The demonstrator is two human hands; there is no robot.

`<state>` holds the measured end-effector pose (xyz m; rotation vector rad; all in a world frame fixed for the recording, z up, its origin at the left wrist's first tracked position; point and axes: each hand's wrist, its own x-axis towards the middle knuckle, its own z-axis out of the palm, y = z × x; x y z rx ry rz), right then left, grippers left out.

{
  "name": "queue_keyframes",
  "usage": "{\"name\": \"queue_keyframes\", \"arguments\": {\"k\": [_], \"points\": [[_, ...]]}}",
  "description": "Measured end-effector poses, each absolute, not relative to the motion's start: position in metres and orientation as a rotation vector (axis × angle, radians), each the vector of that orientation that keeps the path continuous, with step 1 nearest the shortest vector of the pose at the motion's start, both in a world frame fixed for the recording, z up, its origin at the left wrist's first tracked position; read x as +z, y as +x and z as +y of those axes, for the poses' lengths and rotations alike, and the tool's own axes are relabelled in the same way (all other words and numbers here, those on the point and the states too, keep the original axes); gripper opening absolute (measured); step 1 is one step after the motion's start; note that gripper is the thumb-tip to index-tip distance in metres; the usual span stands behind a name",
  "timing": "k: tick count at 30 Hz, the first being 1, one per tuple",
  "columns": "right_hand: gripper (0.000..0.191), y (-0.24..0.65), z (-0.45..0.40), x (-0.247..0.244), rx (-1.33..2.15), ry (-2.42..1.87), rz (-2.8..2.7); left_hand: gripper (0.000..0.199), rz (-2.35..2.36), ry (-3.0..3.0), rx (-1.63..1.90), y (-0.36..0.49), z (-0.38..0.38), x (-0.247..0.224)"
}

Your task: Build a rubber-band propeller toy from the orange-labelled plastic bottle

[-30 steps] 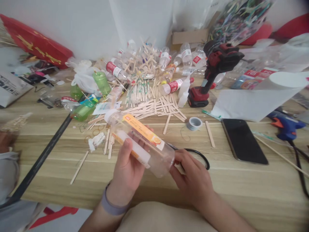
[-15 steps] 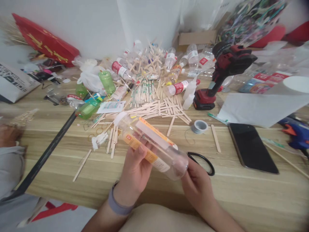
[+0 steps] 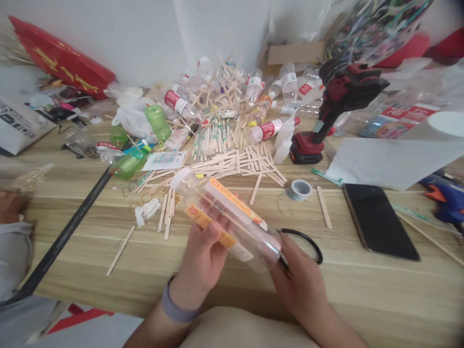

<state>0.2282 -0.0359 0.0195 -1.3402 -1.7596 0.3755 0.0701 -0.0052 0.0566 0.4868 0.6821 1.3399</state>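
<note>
A clear plastic bottle (image 3: pixel 232 220) with a white cap and an orange-and-white label lies tilted across both hands, its cap pointing up and to the left. My left hand (image 3: pixel 206 251) is wrapped around its middle from below, the thumb on the label and the fingers showing through the plastic. At the bottle's base, my right hand (image 3: pixel 299 278) grips with bent fingers, partly hidden behind the plastic. A black loop (image 3: pixel 308 241), like a scissors handle, shows just behind the right hand; whether the hand touches it I cannot tell.
Wooden craft sticks (image 3: pixel 235 162) and several bottles crowd the table's back. To the right are a cordless drill (image 3: pixel 326 116), a tape roll (image 3: pixel 300 189), a phone (image 3: pixel 380 220) and a blue glue gun (image 3: pixel 447 200). At left, a black bar (image 3: pixel 72 227) lies near another person's hand (image 3: pixel 10 205).
The bottle's base end has dipped slightly and shifted left. My right hand has moved a little lower at the base, while my left hand keeps its hold.
</note>
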Motion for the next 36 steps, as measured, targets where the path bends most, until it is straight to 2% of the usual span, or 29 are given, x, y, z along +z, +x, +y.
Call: {"name": "queue_keyframes", "arguments": {"k": [4, 6, 9, 11, 14, 17, 20, 23, 25, 28, 30, 32, 34, 36], "points": [[0.038, 0.228, -0.036, 0.02, 0.592, -1.283, -1.807, 0.046, 0.633, 0.484, 1.337, 0.069, -0.005, 0.055], [0.034, 0.228, -0.037, 0.019, 0.639, -1.303, -1.808, 0.044, 0.63, 0.468, 1.335, 0.069, -0.005, 0.055], [0.019, 0.229, -0.038, 0.016, 0.391, -1.335, -1.844, 0.043, 0.638, 0.455, 1.335, 0.069, -0.004, 0.054], [0.02, 0.23, -0.038, 0.015, 0.287, -1.302, -1.884, 0.043, 0.633, 0.458, 1.341, 0.07, -0.004, 0.053], [0.029, 0.23, -0.038, 0.015, 0.407, -1.199, -1.92, 0.045, 0.611, 0.47, 1.345, 0.07, -0.004, 0.052], [0.027, 0.231, -0.038, 0.013, 0.535, -1.199, -1.916, 0.047, 0.609, 0.456, 1.34, 0.07, -0.003, 0.052], [0.016, 0.233, -0.038, 0.01, 0.34, -1.3, -1.917, 0.048, 0.644, 0.429, 1.328, 0.071, -0.003, 0.052], [0.022, 0.234, -0.038, 0.011, 0.141, -1.253, -1.942, 0.048, 0.642, 0.441, 1.326, 0.073, -0.004, 0.052], [0.027, 0.232, -0.039, 0.013, 0.241, -1.209, -1.93, 0.047, 0.614, 0.459, 1.321, 0.073, -0.004, 0.051], [0.038, 0.227, -0.041, 0.013, 0.756, -1.27, -1.768, 0.048, 0.596, 0.477, 1.303, 0.072, -0.003, 0.05], [0.042, 0.225, -0.042, 0.012, 0.977, -1.308, -1.67, 0.051, 0.619, 0.471, 1.299, 0.071, -0.002, 0.05], [0.033, 0.226, -0.042, 0.011, 0.894, -1.369, -1.672, 0.052, 0.641, 0.454, 1.299, 0.071, -0.002, 0.05], [0.022, 0.228, -0.041, 0.012, 0.66, -1.423, -1.71, 0.049, 0.643, 0.441, 1.3, 0.072, -0.002, 0.05], [0.022, 0.23, -0.04, 0.015, 0.552, -1.383, -1.743, 0.045, 0.631, 0.447, 1.299, 0.072, -0.003, 0.049]]}}
